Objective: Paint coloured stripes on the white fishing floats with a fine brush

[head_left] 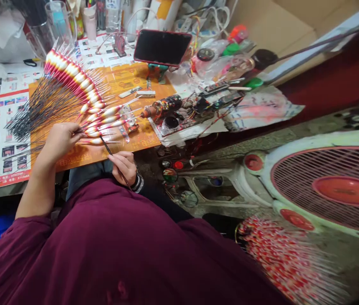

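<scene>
My left hand is closed in a pinch at the table's front edge, on the thin dark stems of fishing floats with white, yellow and dark red bodies. I cannot tell how many stems are between the fingers. My right hand is lower and to the right, closed around a thin dark paintbrush. The brush points up and left, its tip at the float bodies; whether it touches one I cannot tell. A fan of similar floats lies behind my left hand, pale tips outward, dark stems bunched left.
An orange board lies on the printed table cover. A phone stands at the back. Right of the floats is a paint-stained motor tool, with bottles behind. A fan and red-white floats are at right.
</scene>
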